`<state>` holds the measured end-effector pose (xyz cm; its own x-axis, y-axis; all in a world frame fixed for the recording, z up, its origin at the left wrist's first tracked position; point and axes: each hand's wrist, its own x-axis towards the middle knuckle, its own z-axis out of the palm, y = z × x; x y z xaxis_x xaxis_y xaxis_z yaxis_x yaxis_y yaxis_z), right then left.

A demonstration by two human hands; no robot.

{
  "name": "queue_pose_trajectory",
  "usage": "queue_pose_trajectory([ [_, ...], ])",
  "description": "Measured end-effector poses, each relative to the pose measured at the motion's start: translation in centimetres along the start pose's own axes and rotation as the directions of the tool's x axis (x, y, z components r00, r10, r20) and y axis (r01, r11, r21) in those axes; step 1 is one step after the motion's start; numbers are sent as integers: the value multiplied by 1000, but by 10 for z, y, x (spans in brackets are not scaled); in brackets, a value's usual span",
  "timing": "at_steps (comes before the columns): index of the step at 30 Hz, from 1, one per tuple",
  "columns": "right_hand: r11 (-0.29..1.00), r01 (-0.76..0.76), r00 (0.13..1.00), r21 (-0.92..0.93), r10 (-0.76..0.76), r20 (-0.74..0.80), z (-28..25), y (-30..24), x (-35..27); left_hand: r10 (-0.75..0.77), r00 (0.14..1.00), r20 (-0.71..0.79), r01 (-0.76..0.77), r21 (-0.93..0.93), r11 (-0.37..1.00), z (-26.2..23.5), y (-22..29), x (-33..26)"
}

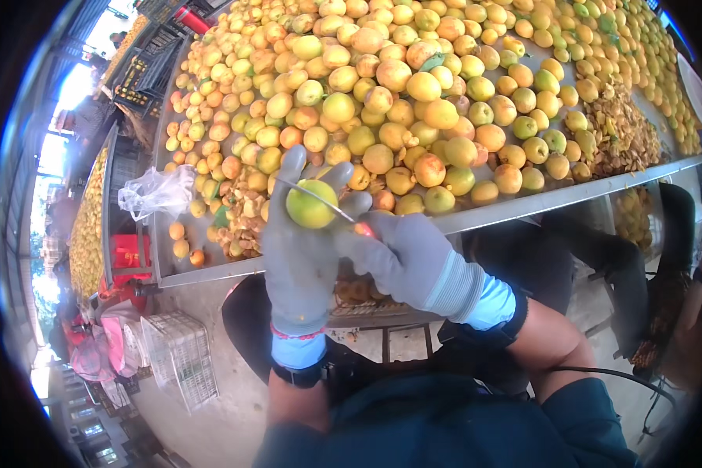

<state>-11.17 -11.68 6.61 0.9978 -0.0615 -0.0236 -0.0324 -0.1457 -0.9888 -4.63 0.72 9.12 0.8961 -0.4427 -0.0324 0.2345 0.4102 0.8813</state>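
A green-yellow apricot (308, 209) rests against the palm of my grey-gloved left hand (300, 253), its fingers and thumb standing up around it. My right hand (405, 257), gloved the same way, is closed on a small knife (343, 214) with a red handle. The thin blade crosses the face of the apricot, touching it or just in front of it; how deep it goes, if at all, I cannot tell. Both hands are at the near edge of a metal table (515, 204), beside heaped yellow and orange apricots (390, 117).
Brownish scraps lie in a pile (616, 129) at the table's right and another (246, 218) at its left. A clear plastic bag (157, 192) lies at the left edge. On the floor stands a white wire basket (181, 355). Black crates (144, 78) are stacked far left. Another person's legs (608, 253) are at right.
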Motion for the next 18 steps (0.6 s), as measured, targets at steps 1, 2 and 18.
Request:
queue_pose_trajectory([
  [1, 997, -58, 996, 46, 54, 73, -4, -14, -2, 17, 1000, -2, -16, 78, 997, 0, 2, -1],
  [2, 996, -73, 995, 60, 69, 68, 0, -14, -2, 26, 999, 37, -30, 126, 992, -5, 1, -1],
  [18, 872, -292, 955, 392, 244, 168, 13, -16, 1, -55, 998, -5, 55, -9, 998, -10, -17, 3],
])
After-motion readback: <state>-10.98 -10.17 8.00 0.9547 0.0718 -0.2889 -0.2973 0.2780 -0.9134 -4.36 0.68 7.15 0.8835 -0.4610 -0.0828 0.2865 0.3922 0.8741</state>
